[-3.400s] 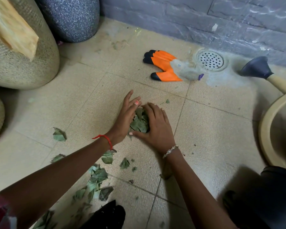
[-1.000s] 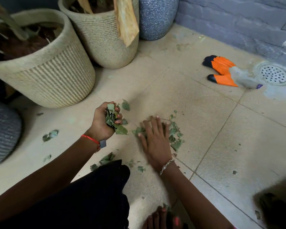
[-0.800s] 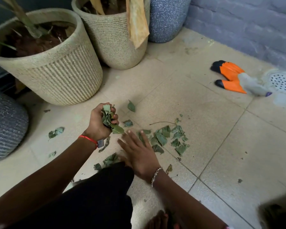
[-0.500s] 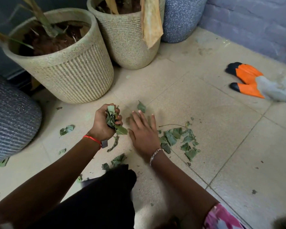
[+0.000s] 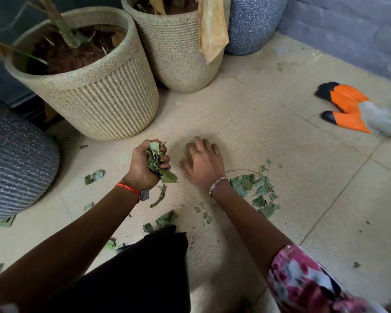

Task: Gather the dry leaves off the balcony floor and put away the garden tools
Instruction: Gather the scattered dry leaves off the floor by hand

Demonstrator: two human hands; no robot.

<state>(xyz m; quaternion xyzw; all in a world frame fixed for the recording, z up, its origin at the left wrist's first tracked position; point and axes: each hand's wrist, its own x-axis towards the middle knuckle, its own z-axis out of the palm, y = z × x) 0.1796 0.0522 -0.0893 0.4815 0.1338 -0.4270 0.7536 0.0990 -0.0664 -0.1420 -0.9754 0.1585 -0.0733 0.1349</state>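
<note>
So at this point your left hand (image 5: 145,167) was clenched round a wad (image 5: 155,160) of leaves, held up off the floor (image 5: 291,159). It looked pretty much full, with one leaf poking out the bottom of the fist. Your right hand (image 5: 204,162) was just right of that fist, palm down, fingers loose on the tile and not holding anything I could see. If a leaf was under it, the hand hid it. The main pile (image 5: 255,192) sat just right of that wrist with a thin twig (image 5: 242,170) along its far edge, and more scraps (image 5: 165,219) lay nearer you than the fist. My guess is you were going for another pinch to add to the wad. Trouble is, cramming more into a full fist means loosening the fingers, and that's how half of it lands on the floor again. Squeeze harder instead and dry leaves crumble into bits that are a pain to pick up. Also watch that right forearm, since one careless sweep would scatter the pile. The glove (image 5: 345,108) lay well off to the right, not put away yet.
</note>
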